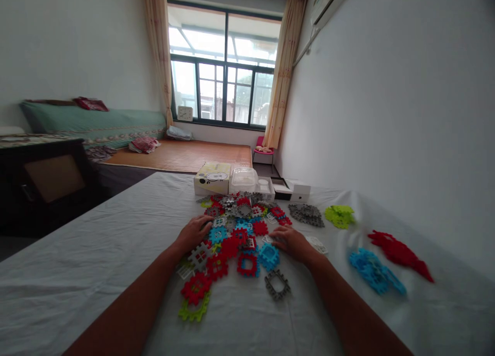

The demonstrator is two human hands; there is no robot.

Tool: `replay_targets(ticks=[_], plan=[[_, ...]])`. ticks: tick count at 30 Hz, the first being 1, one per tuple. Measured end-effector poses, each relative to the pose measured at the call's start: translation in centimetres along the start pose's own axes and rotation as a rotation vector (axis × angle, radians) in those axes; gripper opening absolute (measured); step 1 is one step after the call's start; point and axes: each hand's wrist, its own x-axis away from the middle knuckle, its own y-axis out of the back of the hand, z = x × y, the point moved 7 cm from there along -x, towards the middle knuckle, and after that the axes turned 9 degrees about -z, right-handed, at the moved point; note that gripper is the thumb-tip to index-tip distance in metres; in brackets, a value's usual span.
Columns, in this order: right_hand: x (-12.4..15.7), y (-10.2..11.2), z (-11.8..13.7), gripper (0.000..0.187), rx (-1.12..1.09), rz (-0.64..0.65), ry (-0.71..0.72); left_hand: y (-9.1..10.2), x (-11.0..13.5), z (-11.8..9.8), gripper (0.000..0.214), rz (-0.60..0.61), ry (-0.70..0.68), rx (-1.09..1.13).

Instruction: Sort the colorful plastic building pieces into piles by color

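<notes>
A mixed pile of plastic interlocking building pieces [231,247] lies on the white cloth between my hands, in red, blue, grey, white and lime green. My left hand [194,232] rests at the pile's left edge, its fingers stretched out beside a white window-shaped piece [219,221]. At the right edge, my right hand [291,241] reaches in with extended fingers, close to a small white piece [266,239] and above a blue square piece [268,256]. Whether its fingertips touch them is unclear. A grey square frame [277,285] lies nearer to me.
Sorted on the right are grey pieces [306,215], lime pieces [339,216], red pieces [400,253], blue pieces [376,271] and white pieces [317,244]. Behind the pile stand a yellow-white box [212,179], a clear plastic container [244,180] and small white boxes [300,190].
</notes>
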Motion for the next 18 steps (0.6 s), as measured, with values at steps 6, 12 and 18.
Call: replay_targets(ticks=[6, 12, 18], plan=[[0.6, 3.5, -4.2, 0.03, 0.082, -0.186, -0.177, 0.1, 0.0, 0.1, 0.041, -0.024, 0.002, 0.014], [3.7, 6.9, -11.4, 0.023, 0.264, -0.167, -0.47, 0.1, 0.0, 0.0, 0.041, -0.023, 0.003, 0.013], [1.6, 3.9, -5.6, 0.026, 0.111, -0.18, -0.202, 0.2, 0.0, 0.0, 0.039, -0.024, 0.004, 0.004]])
